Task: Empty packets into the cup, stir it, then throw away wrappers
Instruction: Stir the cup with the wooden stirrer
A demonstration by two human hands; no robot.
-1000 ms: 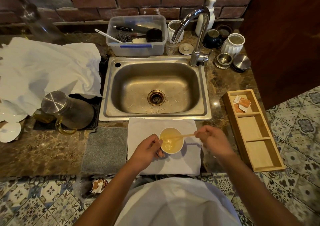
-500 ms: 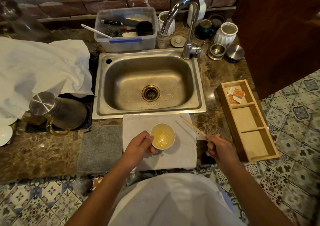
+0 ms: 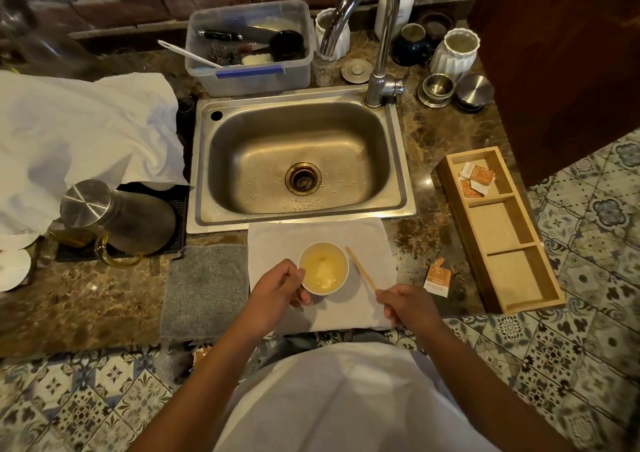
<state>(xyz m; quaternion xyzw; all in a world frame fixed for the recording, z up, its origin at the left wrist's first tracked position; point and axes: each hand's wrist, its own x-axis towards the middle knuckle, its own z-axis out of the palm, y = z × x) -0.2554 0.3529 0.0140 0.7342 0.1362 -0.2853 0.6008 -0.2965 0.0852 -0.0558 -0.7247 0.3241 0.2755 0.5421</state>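
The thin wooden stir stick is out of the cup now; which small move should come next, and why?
Probably lay the thin wooden stir stick down, freeing the right hand for the torn orange-and-white wrapper lying on the marble counter. The left hand holds the white paper cup.

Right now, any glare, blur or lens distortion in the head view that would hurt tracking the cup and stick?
Head view: dim warm light, glare on the faucet and sink rim; wide-angle bending toward the edges; far left corner smeared; cup and stir stick near centre are reasonably sharp.
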